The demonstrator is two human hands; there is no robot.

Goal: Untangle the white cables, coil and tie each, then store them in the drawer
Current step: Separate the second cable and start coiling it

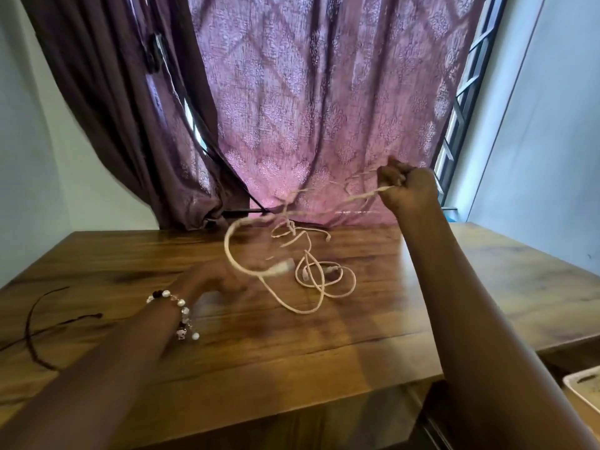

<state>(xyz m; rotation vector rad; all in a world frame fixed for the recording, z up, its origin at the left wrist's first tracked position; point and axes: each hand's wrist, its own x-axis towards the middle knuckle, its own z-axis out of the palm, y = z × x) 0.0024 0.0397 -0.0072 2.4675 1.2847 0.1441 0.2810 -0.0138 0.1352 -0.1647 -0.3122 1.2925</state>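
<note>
Right hand (pixel 407 186) pinches the white cables (pixel 311 277) raised above the desk's (pixel 487 287) far edge — left hand (pixel 214 282) blurred, grip unclear — loops trail mid-desk.

The white cables (pixel 311 280) are one tangle. Some loops lie on the table. Other strands hang lifted up and right.

A wooden bench (pixel 324 345) stands before a patterned purple curtain (pixel 324 92), with a darker brown curtain (pixel 130 108) bunched beside it. A thin dark cord (pixel 31 319) curves across the bench's near-left part. Window bars (pixel 467 82) show behind the curtain's edge.
</note>
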